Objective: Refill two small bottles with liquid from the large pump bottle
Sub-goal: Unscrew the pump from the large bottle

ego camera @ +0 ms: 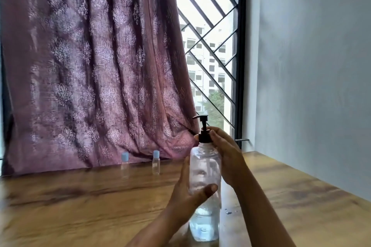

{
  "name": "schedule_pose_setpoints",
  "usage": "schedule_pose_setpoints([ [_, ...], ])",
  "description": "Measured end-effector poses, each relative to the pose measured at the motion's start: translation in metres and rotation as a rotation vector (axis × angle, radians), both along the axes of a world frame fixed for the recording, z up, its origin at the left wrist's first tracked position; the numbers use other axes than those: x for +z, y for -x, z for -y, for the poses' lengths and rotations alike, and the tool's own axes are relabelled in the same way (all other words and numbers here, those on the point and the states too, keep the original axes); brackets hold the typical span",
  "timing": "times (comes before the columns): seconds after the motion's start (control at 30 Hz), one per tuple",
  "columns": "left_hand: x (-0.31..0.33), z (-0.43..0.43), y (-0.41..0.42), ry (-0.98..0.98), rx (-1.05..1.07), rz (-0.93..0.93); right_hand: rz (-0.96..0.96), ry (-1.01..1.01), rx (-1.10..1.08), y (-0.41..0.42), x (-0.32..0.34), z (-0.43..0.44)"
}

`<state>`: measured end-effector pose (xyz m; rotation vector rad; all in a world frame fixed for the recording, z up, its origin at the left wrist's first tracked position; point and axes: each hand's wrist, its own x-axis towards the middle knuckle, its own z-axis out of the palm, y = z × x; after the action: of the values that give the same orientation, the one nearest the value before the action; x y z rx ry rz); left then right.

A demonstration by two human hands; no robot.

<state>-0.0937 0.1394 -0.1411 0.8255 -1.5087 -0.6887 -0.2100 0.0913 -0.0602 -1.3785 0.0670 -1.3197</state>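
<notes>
A tall clear pump bottle (204, 168) with a black pump head (203, 126) stands on the wooden table (80, 202), liquid filling only its lower part. My left hand (190, 190) wraps the bottle's middle from the left, thumb across the front. My right hand (226, 154) grips the black collar at the neck. Two small clear bottles with light blue caps stand upright at the table's far edge: one on the left (124, 165), one on the right (156, 162). Both are capped and well apart from my hands.
A purple patterned curtain (90, 66) hangs behind the small bottles, touching the table's back edge. A barred window (210, 56) is behind the pump bottle. A grey wall (311, 66) borders the table on the right. A few drops (228, 211) lie right of the bottle.
</notes>
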Motion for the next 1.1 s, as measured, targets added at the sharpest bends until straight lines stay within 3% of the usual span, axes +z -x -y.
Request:
schedule_pose_setpoints([
  [0.23,0.001,-0.006,0.003,-0.014,-0.014,0.011,-0.143,0.162,-0.258,0.001,0.008,-0.013],
  [0.5,-0.002,-0.011,0.003,-0.030,0.038,0.054,-0.173,0.087,-0.182,0.009,0.015,-0.023],
  [0.67,-0.004,-0.012,0.003,-0.057,0.071,0.039,-0.376,0.257,-0.542,0.005,0.023,-0.032],
  [0.87,-0.004,-0.009,0.005,-0.068,0.071,0.037,-0.477,0.184,-0.248,0.022,0.039,-0.044],
  [1.1,-0.002,-0.010,0.004,-0.066,0.112,0.073,-0.494,0.231,-0.542,0.015,0.025,-0.033],
])
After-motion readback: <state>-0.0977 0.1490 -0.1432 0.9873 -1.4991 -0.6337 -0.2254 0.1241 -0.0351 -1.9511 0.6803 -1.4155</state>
